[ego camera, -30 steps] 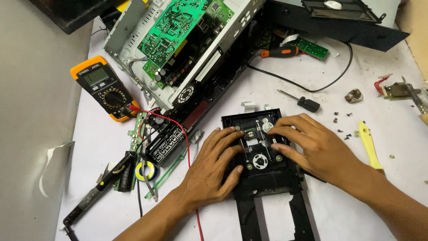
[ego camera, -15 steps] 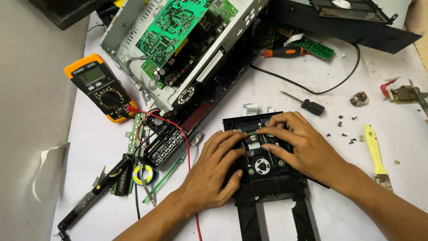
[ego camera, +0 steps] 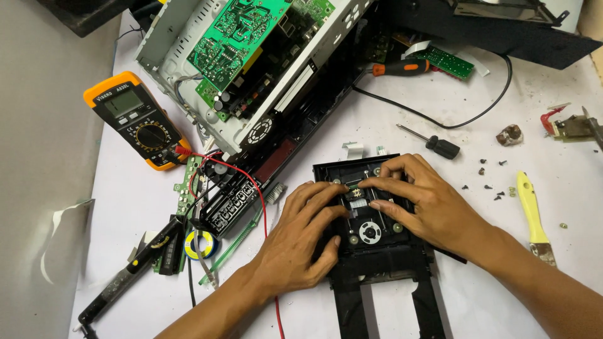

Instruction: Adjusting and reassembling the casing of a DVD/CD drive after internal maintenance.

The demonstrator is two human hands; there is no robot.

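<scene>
A black disc drive mechanism (ego camera: 370, 251) lies flat on the white table in front of me. My left hand (ego camera: 301, 242) rests on its left side, fingers spread over the frame. My right hand (ego camera: 421, 198) lies over its upper right part, fingertips pressed on the small laser assembly near the middle. The round spindle hub (ego camera: 370, 233) shows between both hands. Neither hand lifts the mechanism off the table.
An opened metal chassis (ego camera: 163, 44) with a green circuit board (ego camera: 235, 31) sits at the back. An orange multimeter (ego camera: 135, 119) lies at left, a soldering iron (ego camera: 129, 276) lower left, a black screwdriver (ego camera: 433, 143), loose screws (ego camera: 490, 188) and a yellow-handled brush (ego camera: 532, 213) at right.
The view has shifted slightly. Both hands stay on the disc drive mechanism, with the right fingers moved a little over the laser assembly.
</scene>
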